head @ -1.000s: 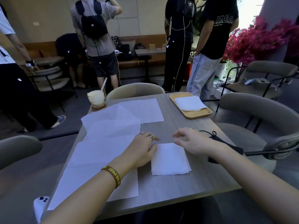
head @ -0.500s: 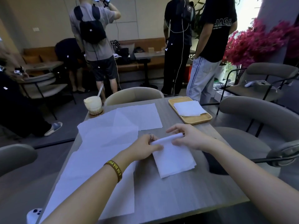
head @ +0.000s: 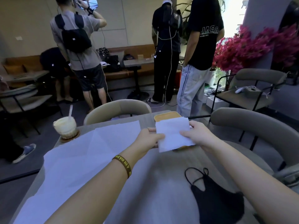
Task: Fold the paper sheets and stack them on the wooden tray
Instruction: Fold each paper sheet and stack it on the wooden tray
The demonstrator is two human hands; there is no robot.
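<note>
A folded white paper sheet is held in the air over the wooden tray at the table's far right. My left hand pinches its left edge and my right hand grips its right edge. The sheet hides most of the tray, so whatever lies in the tray is out of sight. Several unfolded white sheets lie overlapping across the left half of the grey table.
An iced drink with a straw stands on a coaster at the far left corner. A black face mask lies on the table near my right forearm. Padded chairs ring the table. Several people stand beyond it.
Both hands lifted the folded sheet off the table in front of me and carried it forward and right, over the tray. My view shifted forward with it.
</note>
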